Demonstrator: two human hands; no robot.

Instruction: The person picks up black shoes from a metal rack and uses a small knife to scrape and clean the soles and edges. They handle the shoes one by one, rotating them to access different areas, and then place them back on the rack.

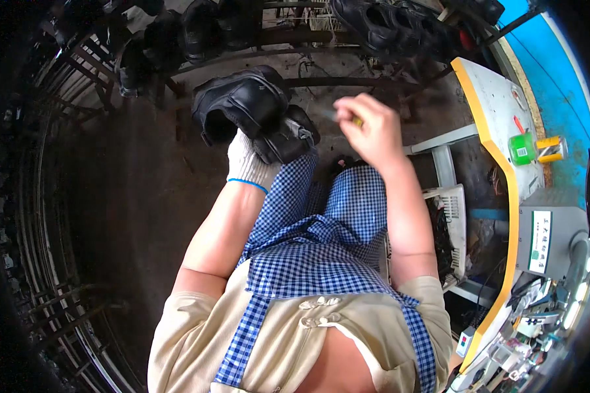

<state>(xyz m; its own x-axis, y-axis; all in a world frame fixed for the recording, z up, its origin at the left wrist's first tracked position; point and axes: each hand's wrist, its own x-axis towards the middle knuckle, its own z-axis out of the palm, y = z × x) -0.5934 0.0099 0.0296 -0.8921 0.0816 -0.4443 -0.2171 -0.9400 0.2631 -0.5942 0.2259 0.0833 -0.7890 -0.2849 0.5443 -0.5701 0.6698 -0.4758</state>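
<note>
Black shoe (255,105), long axis crosswise, opening toward wearer (321,272), left fingers (242,140) gripping it, right fingers (345,107) pinching tool (357,122)

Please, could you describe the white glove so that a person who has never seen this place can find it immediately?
Start from the blue-checked apron in the middle and follow the left forearm upward. At its end, the white knitted glove holds black shoes. Its bright blue cuff edge sets it apart from them and from the bare right hand.
</note>
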